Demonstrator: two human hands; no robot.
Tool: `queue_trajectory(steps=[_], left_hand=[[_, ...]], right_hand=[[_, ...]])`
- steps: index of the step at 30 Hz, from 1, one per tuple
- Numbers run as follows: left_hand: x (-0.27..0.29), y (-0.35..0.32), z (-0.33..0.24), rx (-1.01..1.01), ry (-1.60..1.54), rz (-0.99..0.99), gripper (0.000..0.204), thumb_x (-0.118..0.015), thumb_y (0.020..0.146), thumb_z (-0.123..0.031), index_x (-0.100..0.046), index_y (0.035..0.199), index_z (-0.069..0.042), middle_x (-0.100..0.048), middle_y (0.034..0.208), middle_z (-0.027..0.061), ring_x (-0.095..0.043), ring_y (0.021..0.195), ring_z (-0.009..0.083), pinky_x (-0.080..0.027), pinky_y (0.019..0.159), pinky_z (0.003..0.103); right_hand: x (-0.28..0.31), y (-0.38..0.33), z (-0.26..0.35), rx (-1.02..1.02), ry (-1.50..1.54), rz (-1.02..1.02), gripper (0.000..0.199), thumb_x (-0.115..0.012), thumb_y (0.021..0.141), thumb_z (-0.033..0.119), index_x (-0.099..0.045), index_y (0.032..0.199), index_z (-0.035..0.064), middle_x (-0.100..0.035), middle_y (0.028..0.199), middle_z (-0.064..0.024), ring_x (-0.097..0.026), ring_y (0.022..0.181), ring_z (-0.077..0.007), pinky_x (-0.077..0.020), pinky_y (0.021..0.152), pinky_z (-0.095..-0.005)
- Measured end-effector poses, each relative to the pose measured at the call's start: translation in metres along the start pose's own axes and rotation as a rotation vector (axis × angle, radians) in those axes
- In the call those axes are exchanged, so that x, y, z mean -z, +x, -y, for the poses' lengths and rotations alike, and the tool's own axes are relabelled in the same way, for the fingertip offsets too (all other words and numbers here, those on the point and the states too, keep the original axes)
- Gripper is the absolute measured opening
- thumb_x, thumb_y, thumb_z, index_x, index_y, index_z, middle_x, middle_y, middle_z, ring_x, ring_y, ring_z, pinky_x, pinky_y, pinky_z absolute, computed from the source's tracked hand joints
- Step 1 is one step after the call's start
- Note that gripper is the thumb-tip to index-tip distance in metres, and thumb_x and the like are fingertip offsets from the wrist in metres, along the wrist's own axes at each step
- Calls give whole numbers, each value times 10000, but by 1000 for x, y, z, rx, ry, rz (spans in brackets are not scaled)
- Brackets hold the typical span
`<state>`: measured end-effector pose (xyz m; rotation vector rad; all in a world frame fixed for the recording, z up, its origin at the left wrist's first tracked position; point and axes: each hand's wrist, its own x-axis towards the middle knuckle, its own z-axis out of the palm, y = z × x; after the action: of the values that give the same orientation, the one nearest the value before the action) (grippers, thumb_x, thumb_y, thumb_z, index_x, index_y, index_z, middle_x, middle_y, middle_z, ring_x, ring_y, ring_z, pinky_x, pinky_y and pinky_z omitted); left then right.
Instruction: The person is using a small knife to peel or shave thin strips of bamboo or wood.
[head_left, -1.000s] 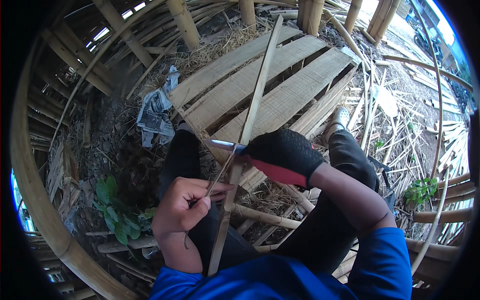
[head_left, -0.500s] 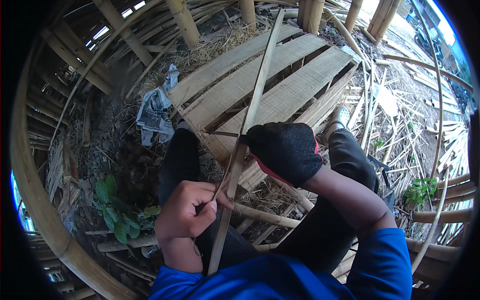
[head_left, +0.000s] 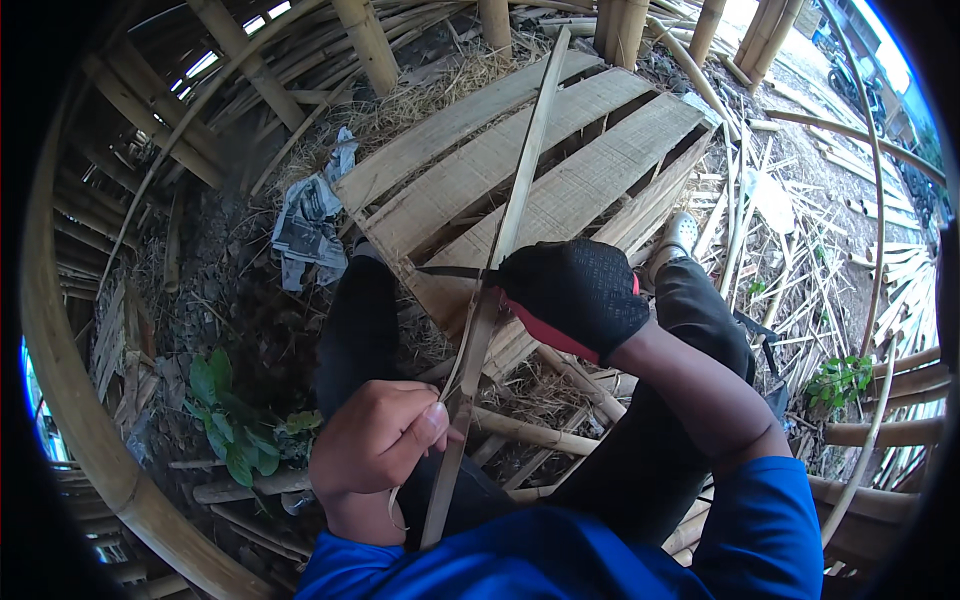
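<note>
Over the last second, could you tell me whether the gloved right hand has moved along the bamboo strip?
Yes. The gloved right hand with the knife has slid up the bamboo strip, away from the bare left hand and farther onto the slatted platform.

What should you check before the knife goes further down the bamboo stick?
1. Right hand, in a black glove, closed around the knife handle: ok.
2. Left hand gripping the bamboo strip below the blade: ok.
3. Left hand is bare and sits on the strip on the near side of the blade: not ok if the cut runs toward it.
4. Blade sits against the strip, tip pointing to the person's left: ok; how deep it bites, cannot tell.
5. Far end of the strip lies over the wooden pallet: ok.
6. Legs lie on either side of the strip, close to the blade: not ok.
</note>
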<state>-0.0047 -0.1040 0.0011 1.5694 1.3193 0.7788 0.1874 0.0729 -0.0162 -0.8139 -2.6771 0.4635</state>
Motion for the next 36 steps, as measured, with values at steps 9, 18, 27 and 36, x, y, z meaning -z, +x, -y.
queue_trajectory(steps=[9,18,27,36], left_hand=[[-9,0,-2,45,59,-319,388,-387,978,-159,-646,953,128,-654,996,260,-668,1003,292,-532,793,377],[-8,-5,-16,109,-226,-44,273,-467,933,-56,-543,697,58,-651,805,256,-692,820,291,-519,721,379],[-18,-7,-11,-2,99,-15,208,-504,908,-70,-564,741,40,-621,662,169,-666,622,312,-524,596,374],[-21,-3,-5,-32,123,-91,206,-527,889,-86,-565,712,13,-597,662,172,-634,621,351,-498,582,407]], right_hand=[[17,8,-20,-190,638,443,351,-524,956,323,-713,1060,46,-685,794,-98,-644,685,-180,-508,664,-315],[10,15,-34,-95,607,676,358,-452,997,280,-653,1144,23,-616,733,-42,-564,651,-143,-467,637,-291],[7,13,-2,-29,117,67,168,-607,893,208,-738,960,127,-699,867,-129,-685,783,-301,-539,674,-396],[-8,22,-25,460,-48,49,261,-608,873,135,-672,1116,67,-686,1039,-148,-681,922,-308,-541,805,-372]])
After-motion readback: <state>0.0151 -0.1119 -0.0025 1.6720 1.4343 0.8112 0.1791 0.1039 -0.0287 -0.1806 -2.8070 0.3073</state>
